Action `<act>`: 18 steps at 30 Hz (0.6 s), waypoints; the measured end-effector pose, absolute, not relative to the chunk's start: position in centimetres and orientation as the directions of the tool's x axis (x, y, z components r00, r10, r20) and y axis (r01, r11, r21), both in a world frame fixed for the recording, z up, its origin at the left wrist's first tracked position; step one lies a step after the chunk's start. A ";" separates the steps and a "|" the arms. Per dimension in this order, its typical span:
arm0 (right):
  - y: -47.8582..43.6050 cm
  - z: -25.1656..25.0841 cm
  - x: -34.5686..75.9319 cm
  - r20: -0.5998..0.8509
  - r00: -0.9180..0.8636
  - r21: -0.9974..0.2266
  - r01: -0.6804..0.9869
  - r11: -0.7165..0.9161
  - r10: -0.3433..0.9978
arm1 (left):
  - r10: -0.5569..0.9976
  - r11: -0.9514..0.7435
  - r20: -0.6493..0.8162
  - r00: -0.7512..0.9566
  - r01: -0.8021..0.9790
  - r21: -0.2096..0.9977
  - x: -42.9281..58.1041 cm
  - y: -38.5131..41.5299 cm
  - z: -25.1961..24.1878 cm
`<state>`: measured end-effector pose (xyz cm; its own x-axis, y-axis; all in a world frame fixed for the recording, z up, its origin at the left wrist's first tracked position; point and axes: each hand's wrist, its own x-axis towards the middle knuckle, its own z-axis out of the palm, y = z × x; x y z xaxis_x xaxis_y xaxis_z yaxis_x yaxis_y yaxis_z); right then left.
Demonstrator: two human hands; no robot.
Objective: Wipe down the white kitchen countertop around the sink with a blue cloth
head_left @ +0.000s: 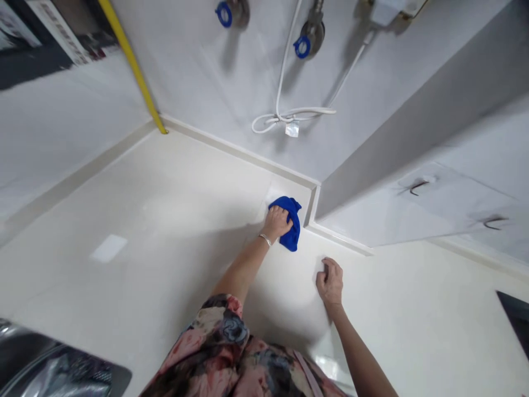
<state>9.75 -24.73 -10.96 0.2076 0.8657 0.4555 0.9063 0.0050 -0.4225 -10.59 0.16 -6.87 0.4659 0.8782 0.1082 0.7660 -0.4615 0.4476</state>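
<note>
My left hand (276, 222) is closed on a blue cloth (290, 220) and presses it onto the white countertop (165, 220), close to the corner where the backsplash meets a boxed-in wall column (413, 127). A thin bracelet sits on that wrist. My right hand (330, 281) rests on the countertop a short way to the right and nearer me, fingers curled under, with nothing visible in it.
A yellow pipe (132, 63) runs down the wall to the counter's back edge. Two valves with blue handles (303, 45) and a coiled white cable (285, 117) are on the wall. A steel sink (49, 364) lies at lower left, a dark hob edge (516, 317) at right.
</note>
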 end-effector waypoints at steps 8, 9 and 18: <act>-24.4 -12.3 10.4 0.524 0.187 -0.411 0.910 0.054 0.831 | 0.920 -0.382 0.076 0.384 0.840 0.384 -13.5 -10.3 -6.7; -24.3 -12.4 10.4 0.533 0.181 -0.408 0.911 0.063 0.827 | 0.924 -0.373 0.075 0.374 0.847 0.378 -14.0 -11.7 -6.8; -24.0 -13.2 10.8 0.581 0.171 -0.413 0.905 0.107 0.796 | 0.951 -0.307 0.078 0.298 0.895 0.325 -18.0 -22.9 -7.7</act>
<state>10.80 -23.97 -13.16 0.1710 0.7956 0.5812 0.9045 0.1072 -0.4128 -17.99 -22.86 -7.68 0.2982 0.9513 0.0781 0.8946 -0.3071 0.3247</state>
